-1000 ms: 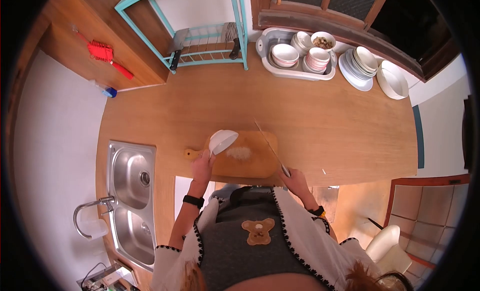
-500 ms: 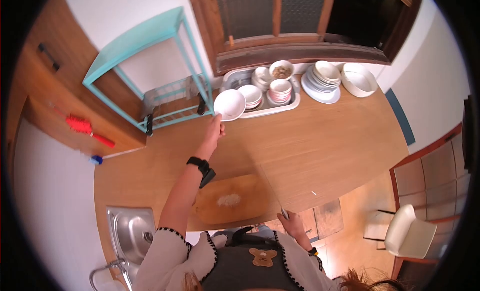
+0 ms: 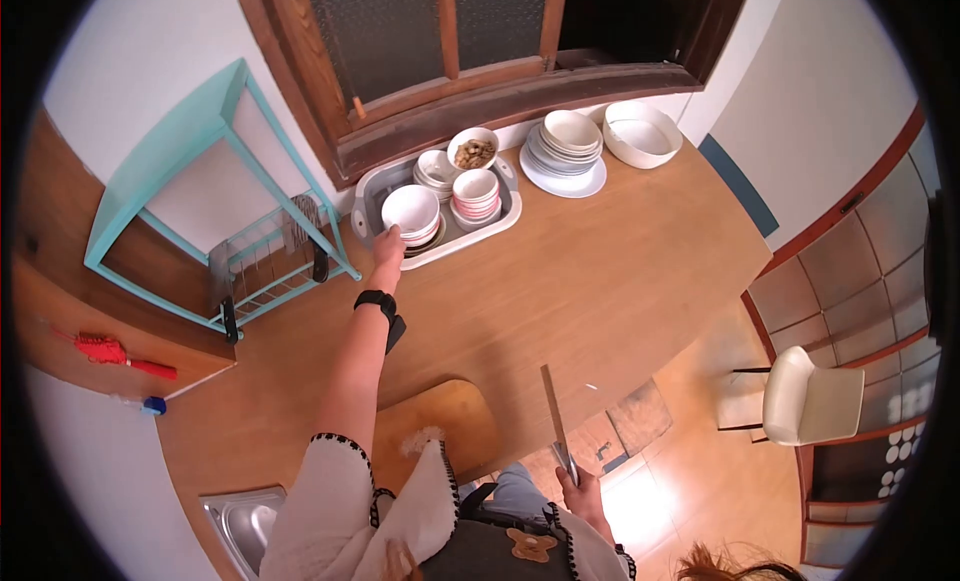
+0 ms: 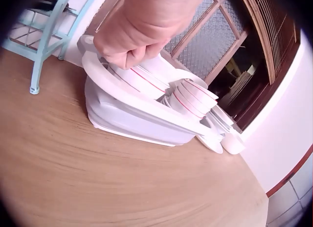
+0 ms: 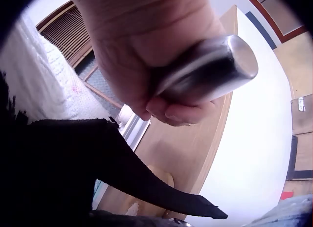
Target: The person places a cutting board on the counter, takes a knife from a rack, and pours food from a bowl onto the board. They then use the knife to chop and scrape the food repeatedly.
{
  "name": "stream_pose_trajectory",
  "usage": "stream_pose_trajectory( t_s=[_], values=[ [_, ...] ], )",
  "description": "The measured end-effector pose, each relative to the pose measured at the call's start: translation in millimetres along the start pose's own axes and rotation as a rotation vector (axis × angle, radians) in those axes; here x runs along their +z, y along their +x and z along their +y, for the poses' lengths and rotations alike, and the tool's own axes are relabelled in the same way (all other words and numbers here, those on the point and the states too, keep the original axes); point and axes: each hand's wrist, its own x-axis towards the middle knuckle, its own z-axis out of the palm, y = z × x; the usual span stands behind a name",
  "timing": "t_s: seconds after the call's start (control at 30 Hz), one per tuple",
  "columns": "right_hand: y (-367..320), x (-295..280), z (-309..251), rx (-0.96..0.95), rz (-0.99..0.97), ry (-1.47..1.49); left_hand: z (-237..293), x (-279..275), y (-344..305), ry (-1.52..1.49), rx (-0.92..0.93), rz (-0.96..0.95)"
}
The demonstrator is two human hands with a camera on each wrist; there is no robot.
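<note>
My left hand [image 3: 388, 253] grips the near rim of a white bowl [image 3: 410, 210], which sits on a stack of bowls at the left end of the grey dish tub [image 3: 458, 243]. In the left wrist view the curled fingers of that hand [image 4: 142, 31] are over the tub's edge [image 4: 142, 122], hiding part of the bowl. My right hand [image 3: 584, 494] holds a knife [image 3: 555, 411] at the counter's front edge, blade pointing away. The right wrist view shows its metal handle [image 5: 210, 70] inside the curled fingers. A cutting board [image 3: 450, 421] with a pale powdery heap [image 3: 422, 440] lies lower left, partly behind my sleeve.
Stacked plates and bowls [image 3: 566, 171] and a large white bowl [image 3: 642, 136] stand right of the tub. A turquoise rack [image 3: 165, 156] holding knives is at the left. The sink [image 3: 243, 526] is lower left; a cream chair [image 3: 810, 396] stands right, beyond the counter.
My left hand has carried the white bowl from above the board to the stack in the tub. My right hand still holds the knife. The head view has turned to the right.
</note>
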Motion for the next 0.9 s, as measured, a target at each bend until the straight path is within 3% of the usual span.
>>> stream_pose_trajectory(
  t_s=[0.13,0.2,0.23,0.37,0.47,0.5,0.53,0.57,0.7,0.77,0.9],
  values=[
    [10.7,-3.0,-19.5,0.034,-0.036,0.056,-1.2,-3.6,0.9,0.153,0.027,0.023],
    [12.9,-5.0,-42.0,0.002,-0.029,0.036,-27.5,2.1,22.5,0.191,0.297,0.100],
    [13.9,-4.6,-45.8,-0.010,-0.030,0.005,4.2,-3.8,-10.5,0.061,0.153,-0.011],
    [13.6,-3.9,-59.9,-0.025,-0.063,-0.054,29.5,-31.9,-64.5,-0.066,0.080,-0.144],
    [26.2,4.3,-33.8,-0.113,-0.090,-0.100,45.3,-65.7,-143.7,-0.203,0.054,-0.141],
    [27.3,6.3,-30.9,-0.099,-0.087,-0.042,38.2,-82.2,-171.7,-0.191,0.001,-0.113],
    [30.5,8.6,-28.5,-0.084,-0.087,0.013,29.5,-99.8,-200.7,-0.152,0.071,-0.089],
    [33.4,9.6,-28.0,-0.082,-0.148,0.004,16.9,-118.1,-225.8,-0.105,0.145,-0.070],
    [53.3,7.4,-40.8,-0.135,-0.296,-0.078,-48.1,-180.3,-330.4,-0.014,0.117,0.035],
    [61.7,12.1,-57.2,-0.199,-0.348,-0.117,-81.0,-205.8,-358.1,0.893,0.514,0.132],
    [66.7,20.1,-87.5,-0.351,-0.445,-0.199,-104.8,-215.7,-391.5,1.079,0.538,0.258]
  ],
)
